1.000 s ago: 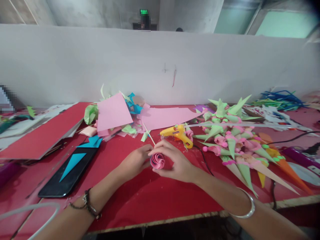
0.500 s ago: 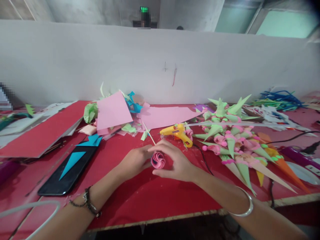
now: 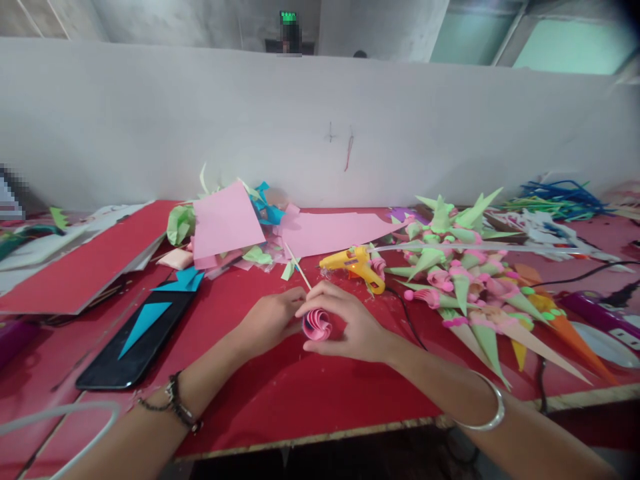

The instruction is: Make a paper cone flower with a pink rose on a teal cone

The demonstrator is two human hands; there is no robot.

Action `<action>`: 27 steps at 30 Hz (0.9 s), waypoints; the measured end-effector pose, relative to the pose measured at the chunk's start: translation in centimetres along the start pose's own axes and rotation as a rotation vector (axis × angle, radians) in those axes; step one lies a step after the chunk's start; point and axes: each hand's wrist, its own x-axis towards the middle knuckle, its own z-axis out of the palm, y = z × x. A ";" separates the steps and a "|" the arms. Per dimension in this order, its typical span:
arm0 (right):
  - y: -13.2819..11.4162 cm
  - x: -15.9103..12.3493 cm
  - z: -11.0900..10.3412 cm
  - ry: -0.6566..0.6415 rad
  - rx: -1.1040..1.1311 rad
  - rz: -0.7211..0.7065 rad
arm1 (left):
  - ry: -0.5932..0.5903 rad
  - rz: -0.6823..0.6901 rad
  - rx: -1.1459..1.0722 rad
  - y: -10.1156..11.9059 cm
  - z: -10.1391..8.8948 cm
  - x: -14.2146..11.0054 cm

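A small pink pleated paper swirl is held over the red table, its ridged round end turned towards me. My right hand curves around it from the right, thumb below and fingers above. From the left, my left hand reaches in with bent fingers against the swirl's side; its fingertips are partly hidden. A thin wooden stick shows just beyond my fingers, and I cannot tell whether it joins the swirl. Past my right hand, a yellow hot glue gun lies on the table.
Pink paper sheets and scraps lie at the back. Finished paper cones are piled on the right. A black phone with blue paper pieces lies left, near a red board. The table's front edge is close.
The pink paper swirl has turned slightly and sits a touch lower between my fingers. Both hands otherwise stay in almost the same place.
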 end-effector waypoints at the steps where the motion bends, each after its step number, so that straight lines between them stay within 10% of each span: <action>1: 0.0 0.0 0.0 -0.003 0.003 -0.001 | 0.000 0.003 0.002 0.0 0.0 0.0; 17: 0.2 -0.1 0.2 0.068 0.130 0.048 | 0.031 -0.001 0.158 -1.2 0.3 0.0; 27: 1.1 0.1 0.5 0.408 0.341 0.303 | 0.078 -0.060 0.100 -1.1 0.2 0.1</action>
